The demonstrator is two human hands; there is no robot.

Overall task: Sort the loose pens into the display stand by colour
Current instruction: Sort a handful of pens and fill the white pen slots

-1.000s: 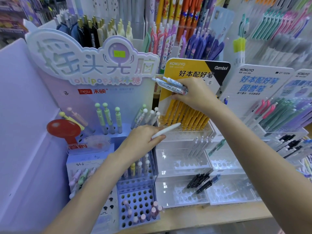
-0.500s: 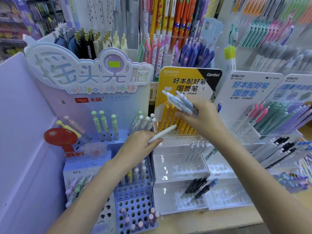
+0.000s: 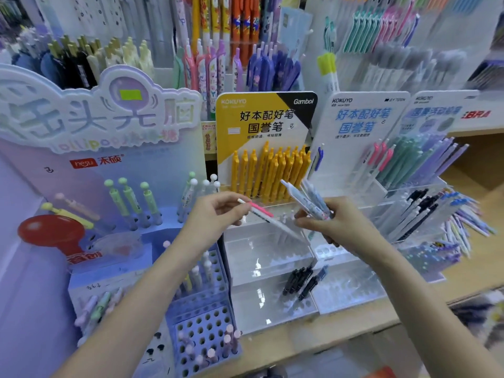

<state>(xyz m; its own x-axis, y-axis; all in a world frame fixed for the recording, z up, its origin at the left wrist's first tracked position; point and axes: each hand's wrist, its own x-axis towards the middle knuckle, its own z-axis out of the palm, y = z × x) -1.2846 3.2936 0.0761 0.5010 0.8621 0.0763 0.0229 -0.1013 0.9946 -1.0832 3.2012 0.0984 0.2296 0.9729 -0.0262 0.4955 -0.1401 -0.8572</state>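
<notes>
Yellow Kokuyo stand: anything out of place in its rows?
Yes. A lone blue pen stands at the right end of the yellow pens, off-colour for that row. In the clear tiers below, black pens lie slanted rather than upright.

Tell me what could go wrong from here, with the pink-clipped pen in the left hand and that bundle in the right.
1. The right hand grips several pens fanned loosely; one could slip into the clear trays below.
2. The left hand pinches the white pen with the pink clip near one end only, so it might twist or drop.
3. Pink-clipped pens stand in the stand further right; slotting it nearer could missort it.
</notes>
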